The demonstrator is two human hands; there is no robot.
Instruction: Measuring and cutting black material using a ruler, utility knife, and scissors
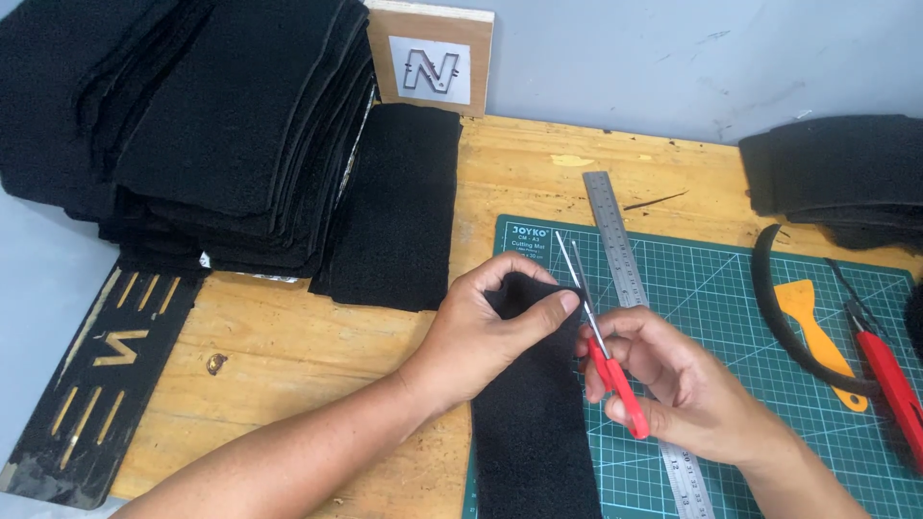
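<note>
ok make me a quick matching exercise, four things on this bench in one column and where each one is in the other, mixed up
Things:
1. red-handled scissors
2. steel ruler
3. orange-handled scraper
4. stack of black felt pieces

Places:
A. far left of the wooden bench, piled high
B. in the right hand, blades at the black felt strip the left hand pinches
C. lying on the green cutting mat, passing under the right hand
D. right part of the mat, inside a black curved band

Pairs: 1-B, 2-C, 3-D, 4-A
</note>
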